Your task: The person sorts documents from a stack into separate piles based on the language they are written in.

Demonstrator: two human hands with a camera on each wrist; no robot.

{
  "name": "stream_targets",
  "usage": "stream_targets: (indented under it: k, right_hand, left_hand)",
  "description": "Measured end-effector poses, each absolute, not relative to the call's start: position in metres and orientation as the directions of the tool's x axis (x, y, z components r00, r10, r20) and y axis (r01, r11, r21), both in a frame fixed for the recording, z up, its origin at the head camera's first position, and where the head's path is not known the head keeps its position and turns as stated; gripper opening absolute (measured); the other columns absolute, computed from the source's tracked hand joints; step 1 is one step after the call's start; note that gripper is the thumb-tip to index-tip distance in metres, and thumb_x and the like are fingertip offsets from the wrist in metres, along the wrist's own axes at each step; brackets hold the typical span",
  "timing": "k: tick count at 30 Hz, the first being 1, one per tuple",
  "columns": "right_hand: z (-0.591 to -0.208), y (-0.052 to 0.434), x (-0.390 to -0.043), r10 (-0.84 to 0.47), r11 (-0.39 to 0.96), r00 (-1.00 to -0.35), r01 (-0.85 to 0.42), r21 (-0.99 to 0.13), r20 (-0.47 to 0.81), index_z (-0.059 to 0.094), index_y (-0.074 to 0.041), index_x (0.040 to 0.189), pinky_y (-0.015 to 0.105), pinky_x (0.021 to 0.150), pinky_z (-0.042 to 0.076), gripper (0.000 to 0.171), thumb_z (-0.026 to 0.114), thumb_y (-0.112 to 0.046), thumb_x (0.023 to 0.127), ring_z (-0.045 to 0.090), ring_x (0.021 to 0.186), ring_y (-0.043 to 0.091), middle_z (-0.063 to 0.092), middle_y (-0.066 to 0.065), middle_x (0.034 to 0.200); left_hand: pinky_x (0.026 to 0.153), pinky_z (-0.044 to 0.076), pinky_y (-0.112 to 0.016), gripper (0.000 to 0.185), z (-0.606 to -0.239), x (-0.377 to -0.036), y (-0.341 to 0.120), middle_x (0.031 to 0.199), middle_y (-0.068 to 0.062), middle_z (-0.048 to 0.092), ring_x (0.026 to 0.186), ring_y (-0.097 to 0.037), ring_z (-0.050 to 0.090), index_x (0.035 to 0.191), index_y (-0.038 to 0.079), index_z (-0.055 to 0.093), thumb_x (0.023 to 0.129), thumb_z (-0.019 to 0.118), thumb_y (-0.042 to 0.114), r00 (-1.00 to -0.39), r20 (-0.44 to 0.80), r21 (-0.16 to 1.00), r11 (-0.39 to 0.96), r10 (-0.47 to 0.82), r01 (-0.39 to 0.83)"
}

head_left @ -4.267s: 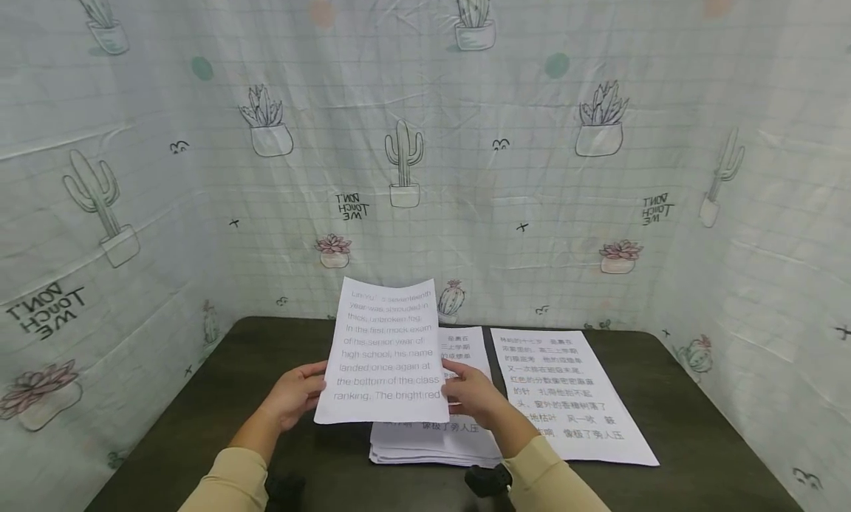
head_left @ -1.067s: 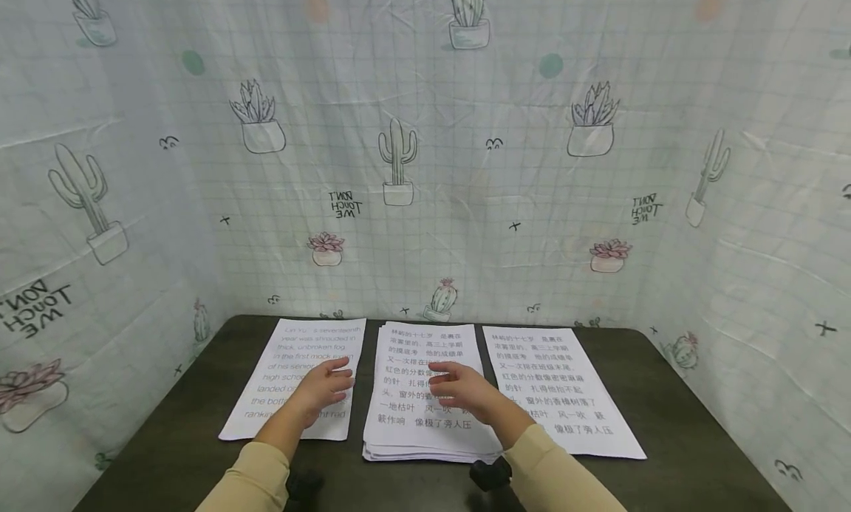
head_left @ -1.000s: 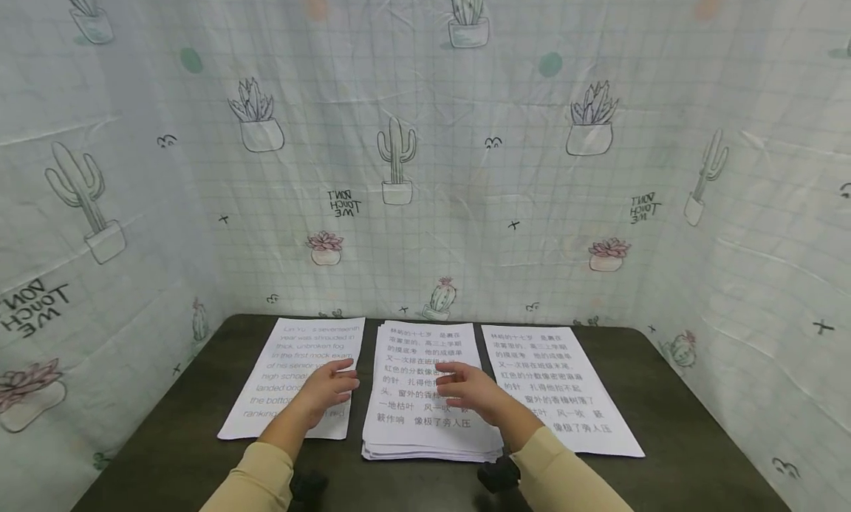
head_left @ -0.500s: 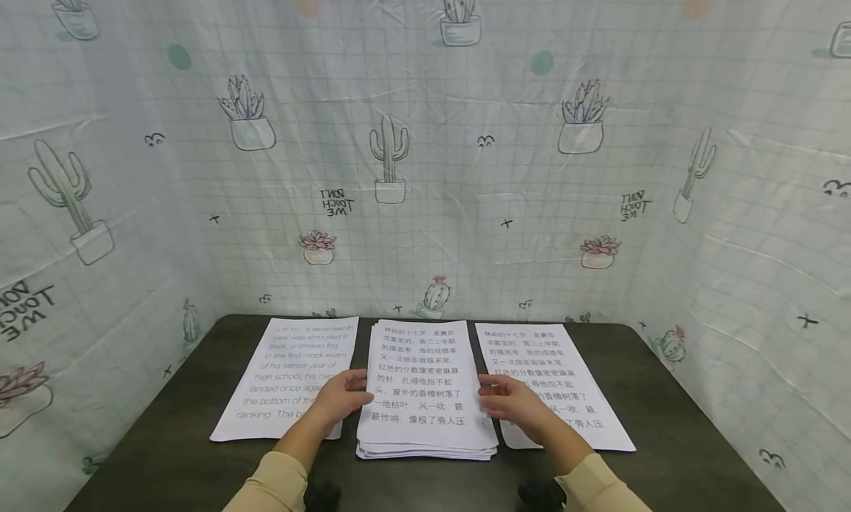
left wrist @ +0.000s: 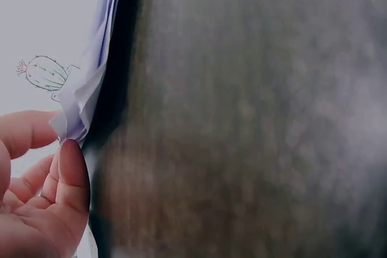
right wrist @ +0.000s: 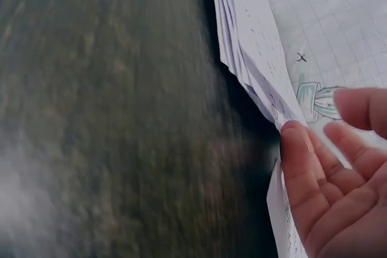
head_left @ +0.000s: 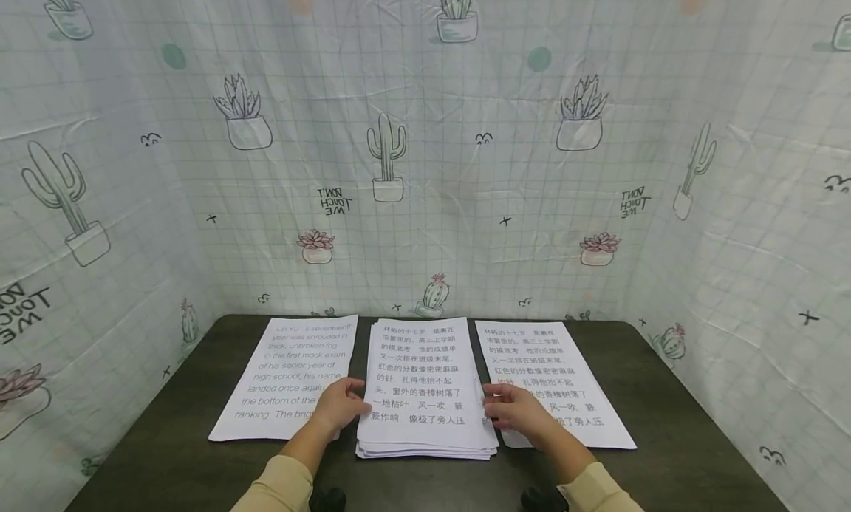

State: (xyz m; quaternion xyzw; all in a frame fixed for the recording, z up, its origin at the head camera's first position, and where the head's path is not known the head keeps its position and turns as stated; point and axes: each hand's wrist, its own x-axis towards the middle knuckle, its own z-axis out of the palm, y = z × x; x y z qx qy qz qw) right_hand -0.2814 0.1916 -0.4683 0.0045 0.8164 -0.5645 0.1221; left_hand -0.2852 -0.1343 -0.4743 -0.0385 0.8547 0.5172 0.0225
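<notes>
A dark tabletop (head_left: 166, 460) carried an English-text sheet (head_left: 286, 371) at left and a Chinese-text sheet (head_left: 572, 364) at right; a cactus-print cloth (head_left: 425, 165) formed the backdrop.

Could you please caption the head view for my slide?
Both hands, left hand and right hand, touch the middle paper stack.

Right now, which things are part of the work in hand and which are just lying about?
In hand:
middle stack of printed sheets
left hand, at the stack's left edge
right hand, at its right edge

Lying about:
single English sheet, left
Chinese sheet, right
dark table
cactus-print cloth
</notes>
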Motion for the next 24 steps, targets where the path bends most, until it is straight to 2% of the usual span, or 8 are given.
stream_targets:
  k: [5, 11, 20, 24]
  right_hand:
    - [-0.470, 0.187, -0.280, -0.098, 0.385, -0.971, 0.166, -0.908, -0.219, 0.052, 0.011, 0.131, 0.043, 0.083, 0.059, 0.045, 0.062, -0.006, 0.091, 0.067, 0.095, 0.024, 0.067, 0.020, 0.113]
    - [-0.471, 0.179, -0.281, -0.040, 0.385, -0.966, 0.220, -0.896, -0.254, 0.054, 0.010, 0.131, 0.040, 0.076, 0.060, 0.045, 0.063, -0.007, 0.091, 0.067, 0.084, 0.022, 0.067, 0.018, 0.104]
    - [-0.476, 0.172, -0.279, -0.078, 0.349, -0.974, 0.173, -0.921, -0.212, 0.048, 0.017, 0.133, 0.043, 0.076, 0.060, 0.051, 0.061, -0.001, 0.088, 0.069, 0.089, 0.025, 0.070, 0.020, 0.107]
    - [-0.474, 0.172, -0.278, -0.071, 0.341, -0.977, 0.165, -0.926, -0.200, 0.047, 0.014, 0.135, 0.042, 0.077, 0.060, 0.050, 0.060, -0.001, 0.089, 0.068, 0.087, 0.023, 0.069, 0.018, 0.104]
  left_hand:
    - [0.066, 0.057, -0.033, 0.051, -0.475, -0.285, -0.135, 0.084, -0.013, 0.066, 0.071, -0.018, 0.062, 0.122, -0.010, 0.057, 0.074, 0.070, -0.004, -0.995, -0.095, 0.887, 0.450, -0.038, -0.101]
    - [0.068, 0.059, -0.035, 0.046, -0.480, -0.289, -0.135, 0.098, -0.018, 0.068, 0.073, -0.018, 0.067, 0.121, -0.010, 0.059, 0.077, 0.070, -0.002, -0.989, -0.140, 0.892, 0.428, -0.049, -0.148]
    - [0.067, 0.059, -0.033, 0.030, -0.479, -0.285, -0.135, 0.094, -0.017, 0.069, 0.071, -0.016, 0.065, 0.109, -0.010, 0.066, 0.080, 0.069, 0.000, -0.988, -0.146, 0.904, 0.398, -0.054, -0.155]
    - [0.068, 0.059, -0.034, 0.030, -0.477, -0.284, -0.135, 0.095, -0.017, 0.069, 0.072, -0.017, 0.065, 0.109, -0.009, 0.067, 0.081, 0.067, 0.001, -0.991, -0.115, 0.910, 0.392, -0.069, -0.133]
